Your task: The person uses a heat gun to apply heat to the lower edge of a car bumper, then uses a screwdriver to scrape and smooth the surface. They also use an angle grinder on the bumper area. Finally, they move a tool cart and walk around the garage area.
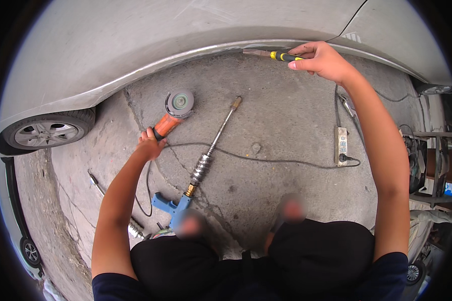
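My left hand is closed round the rear end of an orange angle grinder. The grinder's round disc faces up, with a guard along its far left side. Up by the lower edge of a silver car, my right hand grips the black-and-yellow handle of a chisel. Its flat blade points left, close under the car's sill; whether it touches the sill I cannot tell. Between my arms, a slide hammer dent puller with a blue pistol grip lies on the concrete.
A grey power cord runs across the floor to a white power strip near my right forearm. The car's wheel stands at the left. Another metal rod tool lies beyond my left forearm. Shelving stands at the far right.
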`<action>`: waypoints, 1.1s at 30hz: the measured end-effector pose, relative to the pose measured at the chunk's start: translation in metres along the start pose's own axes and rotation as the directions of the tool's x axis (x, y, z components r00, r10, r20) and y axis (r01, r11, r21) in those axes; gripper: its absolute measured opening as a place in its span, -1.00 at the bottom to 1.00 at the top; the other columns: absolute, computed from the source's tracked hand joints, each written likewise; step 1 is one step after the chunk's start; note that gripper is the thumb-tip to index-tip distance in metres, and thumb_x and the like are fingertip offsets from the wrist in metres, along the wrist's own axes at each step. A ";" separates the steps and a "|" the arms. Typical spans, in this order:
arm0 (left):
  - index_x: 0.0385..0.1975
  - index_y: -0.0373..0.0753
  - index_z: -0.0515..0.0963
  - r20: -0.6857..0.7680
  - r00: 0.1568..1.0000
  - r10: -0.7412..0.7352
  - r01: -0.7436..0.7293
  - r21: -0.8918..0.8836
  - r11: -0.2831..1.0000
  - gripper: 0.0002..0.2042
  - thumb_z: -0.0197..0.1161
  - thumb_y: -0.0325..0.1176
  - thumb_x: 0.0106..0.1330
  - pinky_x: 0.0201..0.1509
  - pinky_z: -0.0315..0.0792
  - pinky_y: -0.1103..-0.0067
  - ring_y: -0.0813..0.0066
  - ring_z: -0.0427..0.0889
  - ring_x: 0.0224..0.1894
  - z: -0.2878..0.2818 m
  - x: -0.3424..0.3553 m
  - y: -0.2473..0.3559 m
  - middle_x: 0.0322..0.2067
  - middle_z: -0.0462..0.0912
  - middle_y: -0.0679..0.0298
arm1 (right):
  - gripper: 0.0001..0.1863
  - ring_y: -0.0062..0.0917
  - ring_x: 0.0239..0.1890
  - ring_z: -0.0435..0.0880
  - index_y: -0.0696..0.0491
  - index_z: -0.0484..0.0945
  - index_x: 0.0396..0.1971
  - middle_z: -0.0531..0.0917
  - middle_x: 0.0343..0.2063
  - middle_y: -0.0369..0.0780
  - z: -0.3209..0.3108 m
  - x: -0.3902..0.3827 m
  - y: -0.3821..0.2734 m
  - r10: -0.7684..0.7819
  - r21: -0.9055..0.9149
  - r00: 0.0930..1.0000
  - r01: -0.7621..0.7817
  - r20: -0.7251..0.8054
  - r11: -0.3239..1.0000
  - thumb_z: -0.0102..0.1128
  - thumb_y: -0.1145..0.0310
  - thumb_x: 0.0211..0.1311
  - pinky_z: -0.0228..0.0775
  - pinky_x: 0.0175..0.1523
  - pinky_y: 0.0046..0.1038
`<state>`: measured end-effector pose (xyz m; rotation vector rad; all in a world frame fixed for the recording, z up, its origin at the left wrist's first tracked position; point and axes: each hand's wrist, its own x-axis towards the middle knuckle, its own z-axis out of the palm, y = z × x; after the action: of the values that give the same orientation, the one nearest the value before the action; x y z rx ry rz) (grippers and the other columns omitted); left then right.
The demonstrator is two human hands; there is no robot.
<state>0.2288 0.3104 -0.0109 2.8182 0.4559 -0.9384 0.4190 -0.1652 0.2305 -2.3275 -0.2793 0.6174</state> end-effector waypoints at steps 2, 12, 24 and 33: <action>0.28 -0.27 -0.03 -0.006 1.000 0.004 -0.004 0.001 1.000 -0.22 0.10 0.16 0.30 0.26 0.30 0.14 -0.16 0.27 0.26 0.001 0.000 -0.002 0.23 0.18 -0.11 | -0.38 -0.67 -0.49 0.45 0.25 0.57 -0.02 0.66 -0.41 -0.26 -0.003 -0.005 -0.006 0.055 -0.070 0.997 -0.051 0.057 0.996 0.48 0.15 -0.03 0.29 -0.38 -0.59; 0.30 -0.28 -0.06 0.009 1.000 -0.017 0.017 0.024 1.000 -0.21 0.08 0.17 0.31 0.28 0.30 0.13 -0.15 0.27 0.28 -0.002 -0.002 0.003 0.23 0.18 -0.13 | -0.39 -0.65 -0.41 0.49 0.27 0.55 -0.01 0.68 -0.32 -0.22 -0.006 0.012 0.003 -0.007 -0.121 0.999 0.013 0.053 0.993 0.47 0.18 0.00 0.32 -0.35 -0.57; 0.30 -0.27 -0.05 -0.001 1.000 -0.015 0.015 0.020 1.000 -0.21 0.09 0.18 0.31 0.27 0.32 0.16 -0.09 0.28 0.29 -0.003 -0.001 0.001 0.23 0.20 -0.09 | -0.37 -0.66 -0.41 0.49 0.28 0.54 0.00 0.66 -0.35 -0.21 0.023 0.008 -0.054 -0.085 -0.082 0.995 0.088 0.046 0.993 0.47 0.17 0.00 0.31 -0.34 -0.57; 0.30 -0.27 -0.05 -0.006 0.999 -0.039 0.039 0.019 0.999 -0.19 0.11 0.19 0.30 0.29 0.30 0.17 -0.11 0.25 0.30 0.000 0.000 0.003 0.25 0.17 -0.10 | -0.36 -0.66 -0.43 0.48 0.28 0.54 0.00 0.66 -0.37 -0.21 0.038 0.004 -0.052 -0.098 -0.116 0.994 0.102 0.044 0.988 0.46 0.13 0.01 0.32 -0.33 -0.58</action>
<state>0.2300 0.3080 -0.0112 2.8394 0.5076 -0.9480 0.4017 -0.1040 0.2399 -2.3992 -0.4584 0.6107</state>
